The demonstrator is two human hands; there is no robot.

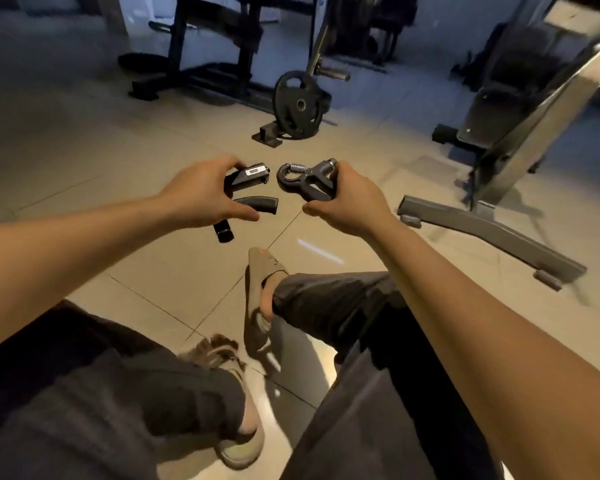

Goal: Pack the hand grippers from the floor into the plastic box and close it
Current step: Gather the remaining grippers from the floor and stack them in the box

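The floor (66, 133) was pale beige tile with thin dark joints, glossy enough to catch a streak of light near the middle; the room behind it was dim and bluish. At the far left stood a black steel rack (201, 39) on long flat feet. Nearer, the left hand (201, 192) reached forward with its fingers curled over the upper handle of a black hand gripper (248, 174) and its thumb stretched out beneath. This gripper had a small pale counter window on top and a curved, ribbed lower handle; whether it touched the tiles could not be told. Beyond the hands, in the middle, a black weight plate (297, 105) leaned upright on a low stand. Just right of the black one, and apart from it, a grey hand gripper (305, 181) showed a coiled metal spring, a hooked black end and dark grey handles; the right hand (350, 199) gripped it by one handle, fingers wrapped round, thumb pointing left below it. Both were held low over the tiles, ahead of the person's knees. Below, dark trousers (343, 306) and two worn tan shoes (257, 306) filled the foreground. At the right stood a padded bench (520, 109) on a silvery frame; its grey foot bar (482, 233) lay across the tiles.
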